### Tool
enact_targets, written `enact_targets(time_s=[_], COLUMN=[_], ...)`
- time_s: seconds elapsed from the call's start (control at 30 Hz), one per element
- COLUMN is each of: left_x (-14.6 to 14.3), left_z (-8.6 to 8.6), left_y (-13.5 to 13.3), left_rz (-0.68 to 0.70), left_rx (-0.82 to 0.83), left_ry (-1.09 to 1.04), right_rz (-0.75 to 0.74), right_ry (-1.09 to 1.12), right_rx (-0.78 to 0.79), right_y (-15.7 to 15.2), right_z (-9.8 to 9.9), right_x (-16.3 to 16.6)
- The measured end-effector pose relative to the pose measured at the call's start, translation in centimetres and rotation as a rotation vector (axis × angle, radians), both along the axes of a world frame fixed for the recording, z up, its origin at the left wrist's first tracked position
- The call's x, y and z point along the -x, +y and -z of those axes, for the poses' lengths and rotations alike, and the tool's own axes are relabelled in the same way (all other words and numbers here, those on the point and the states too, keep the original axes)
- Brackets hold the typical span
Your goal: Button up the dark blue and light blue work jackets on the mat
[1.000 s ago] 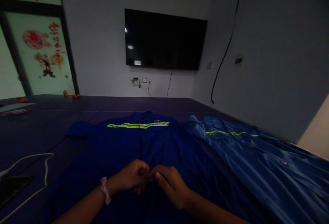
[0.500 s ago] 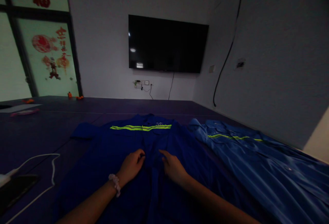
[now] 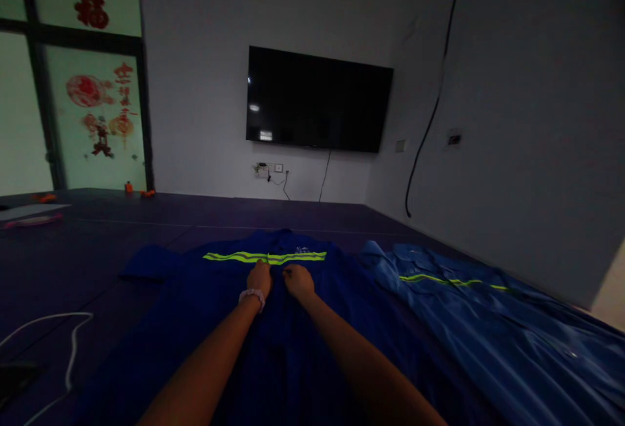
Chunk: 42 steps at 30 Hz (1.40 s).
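A dark blue work jacket (image 3: 205,309) with a yellow-green reflective stripe (image 3: 263,257) lies flat on the dark surface in front of me. Both my arms reach far forward over it. My left hand (image 3: 258,277), with a pale band on the wrist, and my right hand (image 3: 297,281) sit side by side just below the stripe, on the jacket's front opening. The fingers of both are curled and pinched into the cloth there. What exactly they pinch is too small and dark to see.
A second, lighter blue jacket (image 3: 478,309) lies to the right along the wall. A white cable (image 3: 68,348) and a dark flat device (image 3: 14,377) lie at the left. A black screen (image 3: 317,100) hangs on the far wall.
Both hands have moved up the jacket's front, from its lower middle to just under the reflective stripe. The view has tilted a little.
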<state>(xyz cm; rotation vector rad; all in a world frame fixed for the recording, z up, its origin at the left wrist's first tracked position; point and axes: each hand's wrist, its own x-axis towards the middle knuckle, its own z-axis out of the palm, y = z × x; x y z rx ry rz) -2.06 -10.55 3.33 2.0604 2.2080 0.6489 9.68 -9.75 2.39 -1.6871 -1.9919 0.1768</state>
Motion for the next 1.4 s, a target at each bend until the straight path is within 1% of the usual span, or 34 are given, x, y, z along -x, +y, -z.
enact_targets(time_s=[0.1, 0.17, 0.27, 0.4, 0.53, 0.8, 0.97, 1.07, 1.23, 1.4], left_x=[-0.1, -0.3, -0.5, -0.2, 0.5, 0.7, 0.8, 0.9, 1.1, 1.2], left_z=[0.4, 0.7, 1.0, 1.4, 1.4, 1.2, 1.4, 1.6, 1.8, 1.8], left_y=[1.4, 2.2, 3.1, 3.8, 4.2, 4.4, 4.5, 4.6, 4.8, 5.0], left_rz=[-0.099, -0.154, -0.175, -0.112, -0.022, 0.012, 0.084, 0.118, 0.127, 0.109], left_rx=[-0.014, -0.011, 0.000, 0.008, -0.001, -0.015, -0.018, -0.024, -0.049, -0.063], left_ry=[-0.018, -0.023, -0.015, 0.002, 0.001, 0.001, 0.026, 0.028, 0.010, -0.018], right_rz=[0.078, 0.111, 0.103, 0.091, 0.076, 0.076, 0.077, 0.051, 0.005, -0.009], right_ry=[0.007, 0.011, 0.008, 0.014, 0.031, 0.065, 0.069, 0.066, 0.064, 0.071], right_rx=[-0.013, -0.044, -0.046, 0.016, 0.034, 0.062, 0.069, 0.062, 0.052, 0.056], right_y=[1.1, 1.8, 2.9, 4.1, 4.6, 5.1, 5.2, 5.1, 5.1, 5.0], right_z=[0.6, 0.6, 0.2, 0.0, 0.3, 0.4, 0.5, 0.5, 0.2, 0.2], right_x=[1.7, 2.6, 3.5, 3.8, 3.3, 3.3, 3.3, 3.0, 2.6, 2.6])
